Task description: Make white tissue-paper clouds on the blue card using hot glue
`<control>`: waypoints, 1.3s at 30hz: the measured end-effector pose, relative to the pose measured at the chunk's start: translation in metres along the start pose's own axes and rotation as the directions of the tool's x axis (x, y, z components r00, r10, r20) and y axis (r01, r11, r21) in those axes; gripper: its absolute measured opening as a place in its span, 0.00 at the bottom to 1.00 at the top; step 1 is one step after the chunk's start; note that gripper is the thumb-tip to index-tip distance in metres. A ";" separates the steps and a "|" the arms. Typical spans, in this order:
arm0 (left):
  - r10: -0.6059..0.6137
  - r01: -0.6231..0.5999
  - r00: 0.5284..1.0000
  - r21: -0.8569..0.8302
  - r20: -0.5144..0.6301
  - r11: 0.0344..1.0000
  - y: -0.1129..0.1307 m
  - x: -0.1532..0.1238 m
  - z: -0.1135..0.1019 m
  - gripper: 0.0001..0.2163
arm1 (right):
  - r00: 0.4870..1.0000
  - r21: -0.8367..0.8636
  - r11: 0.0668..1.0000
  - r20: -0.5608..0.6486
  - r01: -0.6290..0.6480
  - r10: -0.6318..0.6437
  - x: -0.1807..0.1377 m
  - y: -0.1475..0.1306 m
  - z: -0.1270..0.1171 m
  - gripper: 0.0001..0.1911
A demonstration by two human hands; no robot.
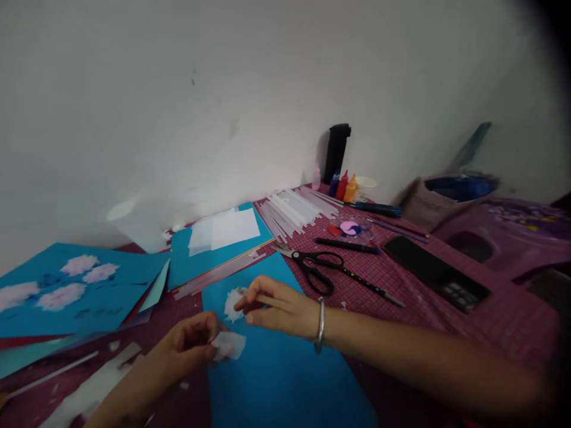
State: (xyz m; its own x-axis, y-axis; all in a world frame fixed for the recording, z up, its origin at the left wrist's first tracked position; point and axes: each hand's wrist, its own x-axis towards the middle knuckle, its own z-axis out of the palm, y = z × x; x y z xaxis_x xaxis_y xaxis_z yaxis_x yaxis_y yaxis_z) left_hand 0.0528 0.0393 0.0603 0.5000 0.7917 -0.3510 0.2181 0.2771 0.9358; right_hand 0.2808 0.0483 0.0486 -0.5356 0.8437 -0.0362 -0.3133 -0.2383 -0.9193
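Note:
My left hand [190, 343] is closed, pinching a small piece of thin white tissue paper [229, 345] over the near part of a blue sheet of paper [285, 368]. My right hand [281, 306], with a silver bangle on its wrist, reaches in from the right. Its fingers are drawn together at the edge of a white ruffled paper flower [232, 305] on the blue sheet. Whatever sits between those fingertips is too small to make out. Beyond the right hand lie black-handled scissors [314, 261], blades partly apart.
A blue sheet with pinkish-white flowers [84, 285] lies at left, near white scraps [98, 386]. White paper strips [294, 211], paint bottles [343, 187], a palette [350, 229], a black pen [348, 245] and a phone [435, 273] occupy the far and right side. A wall stands behind.

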 end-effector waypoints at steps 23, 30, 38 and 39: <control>-0.008 0.105 0.869 0.168 -0.496 0.980 0.005 -0.018 -0.027 0.17 | 0.988 -0.553 0.831 0.153 0.059 0.032 -0.043 0.028 0.011 0.09; 0.141 -0.044 0.911 0.248 -0.388 0.968 0.024 0.026 -0.011 0.14 | 0.935 -0.792 0.530 0.354 0.302 -0.004 -0.061 0.037 -0.007 0.09; 0.081 -0.056 0.989 0.198 -0.123 0.979 0.039 0.065 0.032 0.13 | 0.948 -0.509 0.852 -0.191 0.125 -0.253 -0.045 -0.015 -0.032 0.07; 0.078 -0.054 0.991 0.209 -0.108 0.976 0.039 0.068 0.036 0.13 | 0.945 -0.486 0.863 -0.197 0.137 -0.261 -0.039 -0.017 -0.033 0.09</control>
State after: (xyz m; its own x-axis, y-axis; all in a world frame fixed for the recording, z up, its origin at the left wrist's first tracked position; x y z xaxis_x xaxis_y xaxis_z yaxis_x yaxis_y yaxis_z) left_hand 0.1256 0.0842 0.0719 0.4218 0.8651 -0.2713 0.3612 0.1142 0.9255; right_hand 0.3329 0.0359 0.0531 -0.2699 0.9543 0.1285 0.0377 0.1438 -0.9889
